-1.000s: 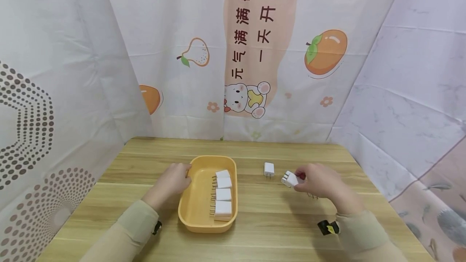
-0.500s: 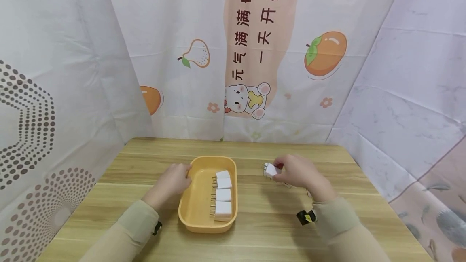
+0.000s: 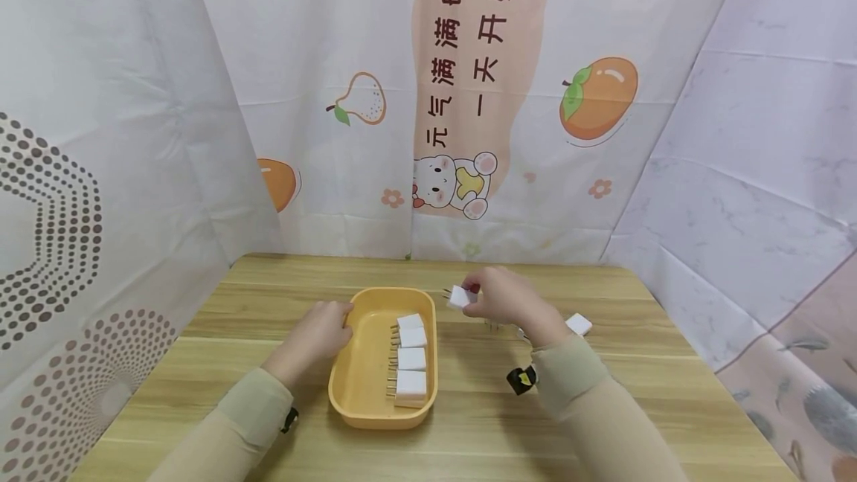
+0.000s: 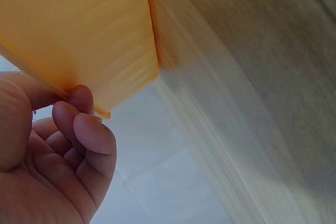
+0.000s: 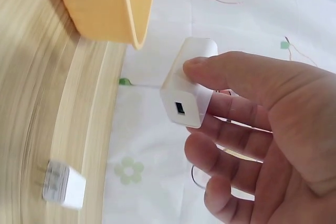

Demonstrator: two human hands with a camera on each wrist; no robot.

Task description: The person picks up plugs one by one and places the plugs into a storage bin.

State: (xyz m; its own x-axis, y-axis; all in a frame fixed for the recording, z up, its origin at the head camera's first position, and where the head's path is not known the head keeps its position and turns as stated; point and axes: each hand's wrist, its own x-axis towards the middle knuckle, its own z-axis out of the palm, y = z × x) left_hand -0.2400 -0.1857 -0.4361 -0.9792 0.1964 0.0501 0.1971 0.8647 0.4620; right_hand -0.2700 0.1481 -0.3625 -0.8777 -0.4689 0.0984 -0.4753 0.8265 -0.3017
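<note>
My left hand [image 3: 320, 329] pinches the left rim of a yellow-orange bin [image 3: 355, 413]; the left wrist view shows thumb and fingers on the bin's edge [image 4: 105, 113]. Inside the bin, several white plug adapters [image 3: 411, 384] lie in a column along the right side, prongs pointing left. My right hand [image 3: 506, 296] holds a white adapter [image 3: 460, 297] between thumb and fingers, raised just right of the bin, its prongs facing left. In the right wrist view, the held adapter [image 5: 189, 85] shows a dark USB port.
On the wooden table [image 3: 469, 422], a white adapter [image 3: 579, 324] lies right of my right wrist, and others are partly hidden beneath that hand and forearm. One adapter [image 5: 65, 184] shows at the lower left in the right wrist view. Printed curtains [image 3: 361, 222] hang behind and at both sides.
My right hand has moved left and slightly away from me, carrying the adapter from the right part of the table to near the bin. The left hand and bin have stayed in place.
</note>
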